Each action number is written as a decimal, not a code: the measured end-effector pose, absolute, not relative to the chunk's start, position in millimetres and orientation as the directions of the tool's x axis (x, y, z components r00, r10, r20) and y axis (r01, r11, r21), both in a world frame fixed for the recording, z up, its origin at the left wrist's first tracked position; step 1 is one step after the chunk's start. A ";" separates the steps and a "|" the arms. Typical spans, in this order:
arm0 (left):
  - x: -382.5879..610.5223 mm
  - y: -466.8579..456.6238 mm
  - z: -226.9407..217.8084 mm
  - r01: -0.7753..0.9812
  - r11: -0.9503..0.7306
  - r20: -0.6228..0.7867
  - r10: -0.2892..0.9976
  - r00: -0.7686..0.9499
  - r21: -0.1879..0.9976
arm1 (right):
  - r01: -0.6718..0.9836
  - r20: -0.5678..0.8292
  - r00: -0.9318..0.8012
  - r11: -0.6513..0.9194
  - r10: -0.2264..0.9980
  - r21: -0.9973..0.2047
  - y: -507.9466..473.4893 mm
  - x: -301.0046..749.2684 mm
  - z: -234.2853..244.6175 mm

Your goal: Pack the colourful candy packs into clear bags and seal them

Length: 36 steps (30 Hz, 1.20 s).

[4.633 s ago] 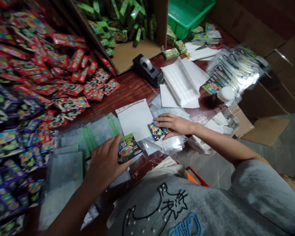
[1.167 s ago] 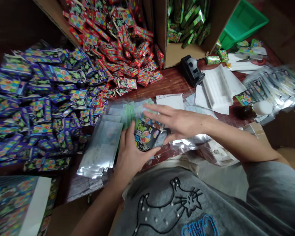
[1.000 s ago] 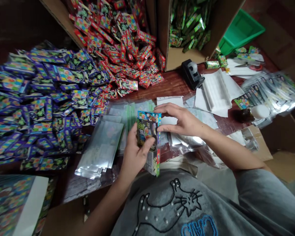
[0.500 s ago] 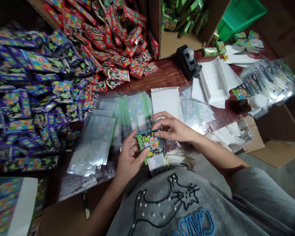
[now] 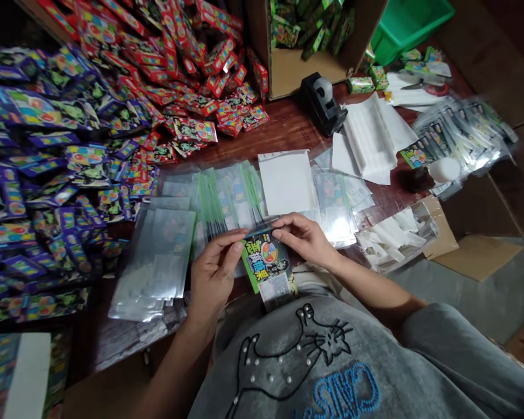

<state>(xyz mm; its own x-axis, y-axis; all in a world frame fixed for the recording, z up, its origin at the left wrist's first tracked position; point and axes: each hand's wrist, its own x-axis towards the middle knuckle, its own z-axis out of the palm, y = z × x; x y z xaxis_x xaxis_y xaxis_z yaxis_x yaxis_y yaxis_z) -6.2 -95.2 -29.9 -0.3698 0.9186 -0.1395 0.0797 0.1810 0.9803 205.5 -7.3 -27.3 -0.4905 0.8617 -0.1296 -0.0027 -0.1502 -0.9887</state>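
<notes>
My left hand (image 5: pixel 212 273) and my right hand (image 5: pixel 301 238) both pinch the top edge of a clear bag with colourful packets inside (image 5: pixel 268 267), held over the near table edge above my lap. A green-edged packet with a round multicoloured mark faces up in it. Right behind my hands lie fanned clear bags (image 5: pixel 227 195) and a white card (image 5: pixel 287 181) on the dark red table (image 5: pixel 288 125).
Purple packets (image 5: pixel 39 174) are heaped at left, red packets (image 5: pixel 174 64) behind them. A cardboard box of green packets (image 5: pixel 305 35), a black tape dispenser (image 5: pixel 321 105), white sheets (image 5: pixel 371 137), filled bags (image 5: pixel 458 137) and a green bin (image 5: pixel 406 23) stand at the back and right.
I gathered packets from the table, stood them up between both hands, then lowered them towards my lap. Both hands now pinch the top of the bag.
</notes>
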 end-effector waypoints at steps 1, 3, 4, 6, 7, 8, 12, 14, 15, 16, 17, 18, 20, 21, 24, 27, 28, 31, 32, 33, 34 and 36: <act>-2.6 -93.1 -28.1 0.034 0.172 -0.146 0.909 -0.390 0.984 | 0.005 -0.074 -0.499 -0.083 0.864 -0.997 -4.9 206.2 -26.2; 2.6 -89.8 -25.1 -0.062 0.145 -0.157 0.886 -0.437 0.988 | 0.012 0.038 -0.513 0.052 0.858 -0.999 -0.4 208.3 -24.7; 3.5 -88.5 -24.1 -0.088 0.138 -0.163 0.875 -0.455 0.987 | 0.009 0.073 -0.514 0.090 0.855 -0.996 1.3 209.4 -24.2; 1.5 -86.8 -22.1 -0.089 0.163 -0.186 0.874 -0.449 0.983 | -0.006 0.082 -0.516 0.092 0.853 -0.996 4.1 211.7 -22.8; -0.8 -86.1 -20.6 -0.070 0.191 -0.203 0.883 -0.423 0.979 | -0.009 0.067 -0.526 0.074 0.848 -0.997 5.4 212.6 -21.5; -3.6 -85.4 -18.4 -0.045 0.226 -0.226 0.895 -0.385 0.973 | -0.002 0.047 -0.544 0.055 0.838 -0.999 6.8 213.4 -19.5; -11.4 -79.6 -3.4 0.040 0.321 -0.298 0.913 -0.279 0.946 | 0.092 -0.062 -0.582 -0.010 0.811 -0.996 13.0 211.7 -6.6; -11.6 -74.2 5.6 0.071 0.345 -0.310 0.903 -0.296 0.936 | 0.105 -0.161 -0.555 -0.123 0.816 -0.987 15.7 208.1 0.0; -11.4 -71.2 9.5 0.086 0.351 -0.310 0.899 -0.308 0.932 | 0.099 -0.215 -0.548 -0.193 0.809 -0.976 17.0 206.2 2.7; -11.2 -68.1 12.9 0.099 0.356 -0.310 0.897 -0.315 0.929 | 0.091 -0.263 -0.546 -0.256 0.795 -0.962 18.4 204.5 4.8; -11.2 -65.0 15.5 0.109 0.360 -0.311 0.897 -0.314 0.927 | 0.087 -0.300 -0.548 -0.303 0.781 -0.949 19.8 203.2 6.4; -11.6 -62.0 17.2 0.115 0.364 -0.315 0.899 -0.305 0.924 | 0.091 -0.324 -0.551 -0.331 0.769 -0.939 21.3 202.3 7.4; -13.4 -56.7 18.2 0.117 0.382 -0.340 0.900 -0.273 0.917 | 0.108 -0.344 -0.559 -0.345 0.755 -0.932 24.3 201.8 8.0; -14.7 -54.3 17.5 0.113 0.394 -0.356 0.898 -0.258 0.912 | 0.113 -0.349 -0.566 -0.349 0.747 -0.930 25.8 201.8 7.7; -19.7 -48.7 12.6 0.094 0.417 -0.389 0.894 -0.223 0.904 | 0.110 -0.370 -0.589 -0.382 0.719 -0.918 29.9 202.1 5.3; -25.8 -46.6 7.0 0.102 0.388 -0.369 0.915 -0.165 0.916 | 0.103 -0.370 -0.596 -0.389 0.713 -0.916 33.5 203.2 2.6; -28.1 -47.1 5.5 0.116 0.364 -0.348 0.927 -0.136 0.924 | 0.102 -0.364 -0.607 -0.384 0.706 -0.917 34.4 204.4 2.0; -34.6 -51.9 2.7 0.160 0.248 -0.243 0.969 -0.051 0.955 | 0.100 -0.321 -0.662 -0.345 0.677 -0.933 35.8 212.0 2.0; -36.0 -54.2 2.3 0.168 0.205 -0.203 0.979 -0.030 0.964 | 0.091 -0.283 -0.681 -0.306 0.675 -0.948 35.9 215.9 2.7; -36.8 -56.3 2.0 0.175 0.168 -0.168 0.986 -0.015 0.970 | 0.080 -0.234 -0.703 -0.252 0.672 -0.964 35.8 220.1 3.9; -36.7 -58.1 1.6 0.178 0.140 -0.141 0.990 -0.006 0.974 | 0.070 -0.180 -0.726 -0.189 0.664 -0.979 35.6 224.5 5.4; -34.0 -59.7 0.3 0.185 0.126 -0.127 0.992 -0.008 0.975 | 0.077 -0.089 -0.758 -0.047 0.646 -0.996 35.1 231.9 9.3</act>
